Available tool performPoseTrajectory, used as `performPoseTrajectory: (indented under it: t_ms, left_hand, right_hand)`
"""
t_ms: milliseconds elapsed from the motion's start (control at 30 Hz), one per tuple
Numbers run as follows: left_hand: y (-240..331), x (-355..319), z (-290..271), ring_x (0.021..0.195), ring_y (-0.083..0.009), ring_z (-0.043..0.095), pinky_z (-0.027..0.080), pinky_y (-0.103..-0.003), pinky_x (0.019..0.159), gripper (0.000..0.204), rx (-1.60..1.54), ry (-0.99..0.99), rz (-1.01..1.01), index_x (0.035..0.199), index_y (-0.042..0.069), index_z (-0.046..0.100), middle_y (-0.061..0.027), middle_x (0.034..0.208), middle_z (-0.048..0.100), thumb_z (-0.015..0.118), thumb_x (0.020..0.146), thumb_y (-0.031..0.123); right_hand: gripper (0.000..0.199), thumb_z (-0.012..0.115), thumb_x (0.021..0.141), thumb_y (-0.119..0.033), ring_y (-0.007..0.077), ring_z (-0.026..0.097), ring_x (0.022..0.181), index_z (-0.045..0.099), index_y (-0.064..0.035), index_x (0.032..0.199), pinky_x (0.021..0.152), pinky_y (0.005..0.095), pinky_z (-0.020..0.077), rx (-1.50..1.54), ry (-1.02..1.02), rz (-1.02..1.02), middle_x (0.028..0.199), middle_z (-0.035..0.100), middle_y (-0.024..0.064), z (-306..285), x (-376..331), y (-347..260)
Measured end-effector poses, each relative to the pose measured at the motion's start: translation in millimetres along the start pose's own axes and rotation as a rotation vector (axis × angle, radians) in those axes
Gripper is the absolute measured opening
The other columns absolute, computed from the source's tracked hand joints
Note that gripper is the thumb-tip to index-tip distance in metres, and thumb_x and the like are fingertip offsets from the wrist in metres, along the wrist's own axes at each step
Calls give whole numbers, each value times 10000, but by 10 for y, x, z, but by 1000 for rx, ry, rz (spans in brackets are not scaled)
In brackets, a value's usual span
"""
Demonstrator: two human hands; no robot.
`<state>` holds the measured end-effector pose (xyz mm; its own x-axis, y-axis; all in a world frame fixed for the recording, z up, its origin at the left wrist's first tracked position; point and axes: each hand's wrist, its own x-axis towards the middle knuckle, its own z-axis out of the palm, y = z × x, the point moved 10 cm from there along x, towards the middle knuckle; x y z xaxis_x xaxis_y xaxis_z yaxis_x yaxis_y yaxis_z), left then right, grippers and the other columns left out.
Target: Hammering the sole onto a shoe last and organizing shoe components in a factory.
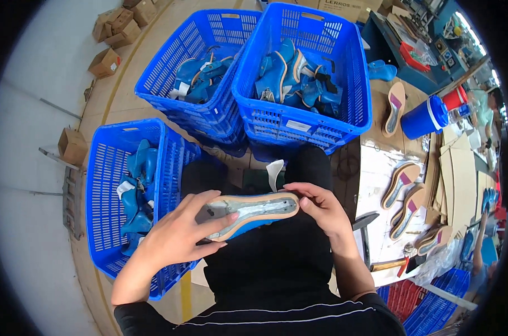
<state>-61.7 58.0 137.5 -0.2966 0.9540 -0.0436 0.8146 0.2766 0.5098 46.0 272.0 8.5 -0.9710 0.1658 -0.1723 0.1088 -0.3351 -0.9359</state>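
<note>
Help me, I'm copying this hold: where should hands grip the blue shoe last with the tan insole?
Probably at its two ends: the shoe last lies lengthwise, sole up. The left hand comes from the left, the right hand from the right.

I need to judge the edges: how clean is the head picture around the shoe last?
Head view: the shoe last between left hand and right hand is sharp and evenly lit; blue crates bow toward the rim; black vignette in corners; window glare top right.

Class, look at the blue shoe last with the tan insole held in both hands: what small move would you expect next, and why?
Probably pressing the insole's toe end flat with the right hand. The left hand already grips the heel of the blue shoe last, and the right fingertips sit at the toe edge.
</note>
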Motion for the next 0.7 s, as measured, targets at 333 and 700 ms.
performPoseTrajectory:
  t_ms: [333,700]
  left_hand:
    - [-15,-9,76,1195,-364,648,635,-427,895,666,45,-8,-39,1356,310,754,-199,1464,553,965,725,268]
    - [-33,-14,100,1167,-355,647,646,-423,878,724,40,-13,-58,1391,348,729,-195,1461,540,962,716,228]
  right_hand:
    - [454,755,1016,-267,150,715,1086,703,-8,1385,986,298,558,146,-19,59,1192,779,95,-40,78,234]
    - [499,777,963,-369,233,723,1177,752,6,1290,1060,359,551,177,-36,125,1265,763,151,-85,117,360]
